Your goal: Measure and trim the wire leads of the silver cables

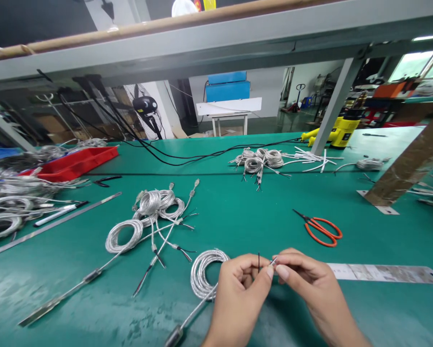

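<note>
My left hand (243,289) and my right hand (308,284) meet above the green table, both closed in a pinch with fingertips almost touching. Between them is the stripped end of a cable, with a thin black wire (258,260) sticking up from the left fingers and a small pale wire (273,261) at the fingertips. Just left of my left hand lies a coiled clear-sheathed silver cable (203,274), partly hidden by that hand. A steel ruler (386,273) lies flat, its left end behind my right hand. Orange-handled scissors (322,231) rest beyond my right hand.
Coiled cables with bared wire ends (151,205) lie left of centre, and more (259,159) farther back beside white tubes (313,156). A red tray (79,164) stands at the left. Shelf posts (337,106) rise from the table near a yellow heat-gun-like tool (344,130).
</note>
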`<state>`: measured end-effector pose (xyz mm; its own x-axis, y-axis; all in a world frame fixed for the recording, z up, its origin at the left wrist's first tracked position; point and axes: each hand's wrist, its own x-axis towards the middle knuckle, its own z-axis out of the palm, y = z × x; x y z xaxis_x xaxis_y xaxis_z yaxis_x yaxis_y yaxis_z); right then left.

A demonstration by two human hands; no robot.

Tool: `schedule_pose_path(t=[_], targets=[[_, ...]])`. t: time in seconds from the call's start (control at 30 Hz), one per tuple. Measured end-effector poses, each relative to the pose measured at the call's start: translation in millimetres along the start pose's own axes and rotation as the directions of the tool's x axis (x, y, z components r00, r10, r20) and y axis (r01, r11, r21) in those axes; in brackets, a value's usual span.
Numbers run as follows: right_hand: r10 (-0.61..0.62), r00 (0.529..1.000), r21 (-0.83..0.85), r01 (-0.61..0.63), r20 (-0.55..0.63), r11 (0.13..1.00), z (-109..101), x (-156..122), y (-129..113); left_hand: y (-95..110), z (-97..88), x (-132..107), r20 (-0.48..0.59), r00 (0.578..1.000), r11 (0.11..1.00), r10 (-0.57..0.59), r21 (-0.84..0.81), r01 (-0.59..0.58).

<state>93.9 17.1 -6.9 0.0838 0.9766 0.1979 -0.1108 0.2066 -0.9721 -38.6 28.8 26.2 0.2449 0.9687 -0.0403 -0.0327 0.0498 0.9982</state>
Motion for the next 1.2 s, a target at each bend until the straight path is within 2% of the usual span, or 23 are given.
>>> schedule_pose_path(t=[0.17, 0.47, 0.67, 0.9, 1.2], targets=[[-0.012, 1.000, 0.001, 0.012, 0.019, 1.000, -1.1, 0.0, -2.0, 3.9, 1.8, -0.1, 0.016, 0.999, 0.996, 0.029, -0.090, -0.027], [0.018, 0.999, 0.025, -0.019, 0.037, 1.000, -0.1, -3.3, 1.5, 0.8, 0.4, -0.1, 0.036, 0.999, 0.997, -0.003, -0.082, 0.006], [0.019, 0.999, 0.012, -0.019, 0.034, 1.000, -0.5, -0.7, 0.5, 2.4, -0.9, 0.9, 0.057, 0.998, 0.992, 0.029, -0.126, -0.022], [-0.058, 0.996, -0.002, 0.058, 0.069, 0.998, -3.6, -1.1, 1.1, 2.4, -1.3, 1.4, 0.062, 0.997, 0.987, 0.053, -0.153, -0.043], [-0.018, 1.000, -0.054, 0.018, 0.011, 0.998, 0.2, -1.2, -3.1, 1.9, 1.3, -1.1, 0.060, 0.997, 0.985, 0.046, -0.172, -0.035]])
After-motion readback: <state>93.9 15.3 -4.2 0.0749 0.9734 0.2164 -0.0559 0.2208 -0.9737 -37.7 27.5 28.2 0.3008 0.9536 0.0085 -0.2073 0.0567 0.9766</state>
